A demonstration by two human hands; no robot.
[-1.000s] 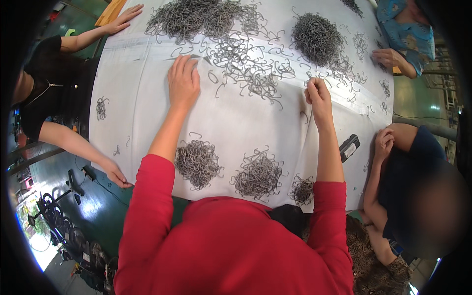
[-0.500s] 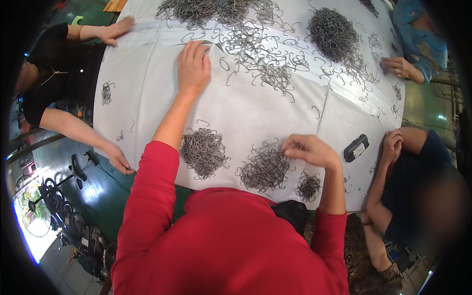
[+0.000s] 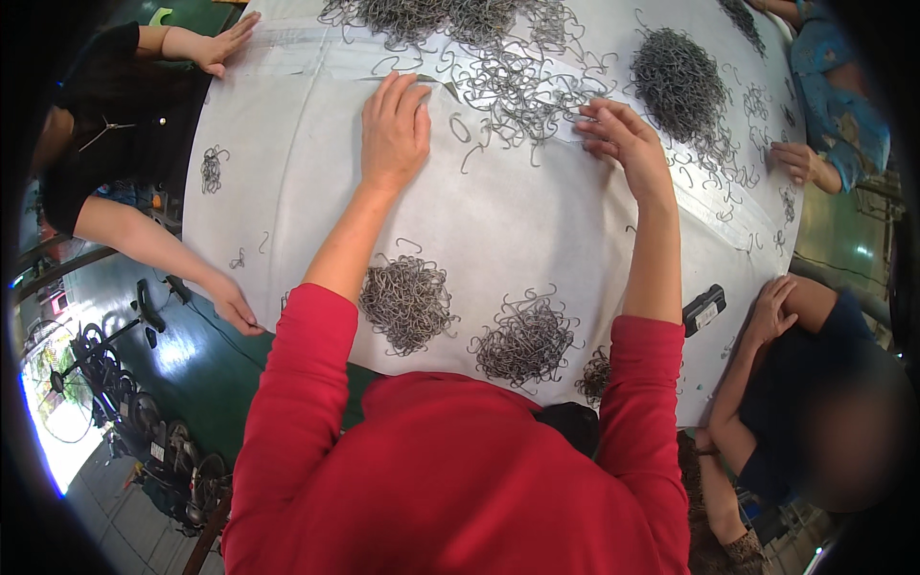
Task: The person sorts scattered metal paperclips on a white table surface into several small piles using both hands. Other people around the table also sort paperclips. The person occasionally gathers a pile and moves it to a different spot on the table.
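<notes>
My left hand [image 3: 395,139] lies palm down on the white table cover [image 3: 517,220], fingers stretched out, beside a loose spread of bent wire hooks [image 3: 517,101]. At the right edge of that spread is my right hand [image 3: 632,158]. Its fingers are slightly bent and apart, with nothing visible in them; whether the fingertips touch the hooks I cannot tell. Close to my body sit a left hook pile [image 3: 407,302], a middle hook pile [image 3: 527,340] and a small hook pile [image 3: 595,374], the last partly hidden by my right sleeve.
A big hook heap [image 3: 680,86] stands at the far right, another hook heap [image 3: 398,14] at the far edge. A black device [image 3: 704,310] lies right of my forearm. Co-workers' hands rest around the table: far left [image 3: 230,46], near left [image 3: 232,305], far right [image 3: 797,163], near right [image 3: 771,309].
My right hand has moved away from the middle near pile, forward to the scattered hooks. My left hand stays flat on the cover. The whole view has shifted slightly.
</notes>
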